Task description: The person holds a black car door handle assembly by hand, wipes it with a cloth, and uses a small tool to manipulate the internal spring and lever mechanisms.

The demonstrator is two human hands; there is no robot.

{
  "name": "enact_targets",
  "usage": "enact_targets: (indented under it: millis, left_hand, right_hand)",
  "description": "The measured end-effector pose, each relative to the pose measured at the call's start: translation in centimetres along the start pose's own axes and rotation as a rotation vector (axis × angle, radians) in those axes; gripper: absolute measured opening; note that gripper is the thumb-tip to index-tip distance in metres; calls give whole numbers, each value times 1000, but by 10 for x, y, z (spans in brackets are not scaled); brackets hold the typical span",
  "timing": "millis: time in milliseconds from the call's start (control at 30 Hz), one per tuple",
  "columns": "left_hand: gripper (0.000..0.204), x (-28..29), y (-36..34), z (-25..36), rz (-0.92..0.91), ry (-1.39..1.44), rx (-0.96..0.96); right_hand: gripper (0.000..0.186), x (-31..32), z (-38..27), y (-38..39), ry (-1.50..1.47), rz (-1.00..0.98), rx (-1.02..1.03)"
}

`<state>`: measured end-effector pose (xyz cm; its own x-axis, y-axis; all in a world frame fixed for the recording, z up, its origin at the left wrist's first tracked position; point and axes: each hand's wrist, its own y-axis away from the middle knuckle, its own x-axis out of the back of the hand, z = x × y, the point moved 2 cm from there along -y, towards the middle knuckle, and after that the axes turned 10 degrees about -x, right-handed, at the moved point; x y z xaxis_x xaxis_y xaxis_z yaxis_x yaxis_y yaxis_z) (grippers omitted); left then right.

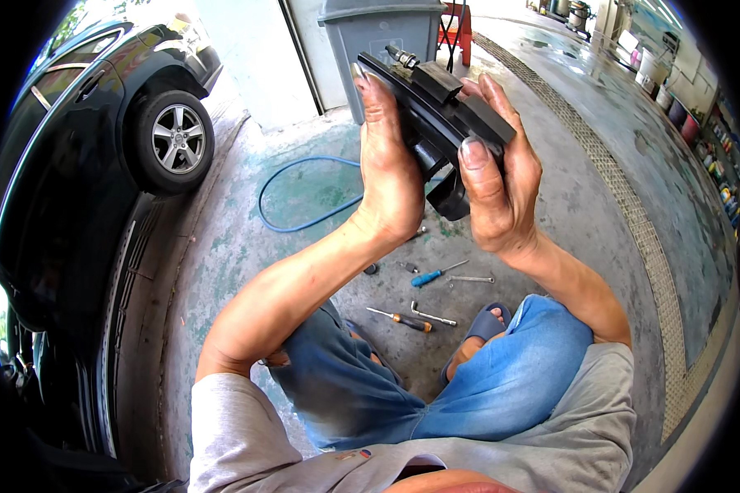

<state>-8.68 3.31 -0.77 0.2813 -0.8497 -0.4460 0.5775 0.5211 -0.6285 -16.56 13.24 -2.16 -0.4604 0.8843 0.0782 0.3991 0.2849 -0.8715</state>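
A black plastic and metal part (432,111) is held up in front of me between both hands, with a silver threaded fitting (403,57) on its upper end. My left hand (386,164) grips it from the left, thumb along its side. My right hand (501,172) is closed round its right side, thumb on the near face and fingertips partly behind it. Below, on the floor between my feet, lie a blue-handled screwdriver (427,278), an orange-and-black screwdriver (411,322), a wrench (470,278) and an L-shaped socket wrench (436,316).
A dark car (66,222) stands at the left, beside a channel in the floor. A grey bin (345,49) and red object (460,33) are beyond my hands. A looped blue hose (271,222) lies on the concrete. A perforated floor strip (600,148) and cluttered wall (699,123) run along the right.
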Motion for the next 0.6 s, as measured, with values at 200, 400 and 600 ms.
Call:
enact_targets:
  millis: [200, 400, 600]
  left_hand:
    - [75, -6, 7, 4, -80, -155, -46]
    - [81, -5, 5, 2, -30, -243, -122]
    - [66, 4, -4, 4, -139, -217, -16]
  right_hand:
    - [63, 0, -2, 2, -98, 27, 39]
    - [59, 0, 1, 0, -136, 32, 25]
    - [61, -2, -9, -4, -26, 8, -13]
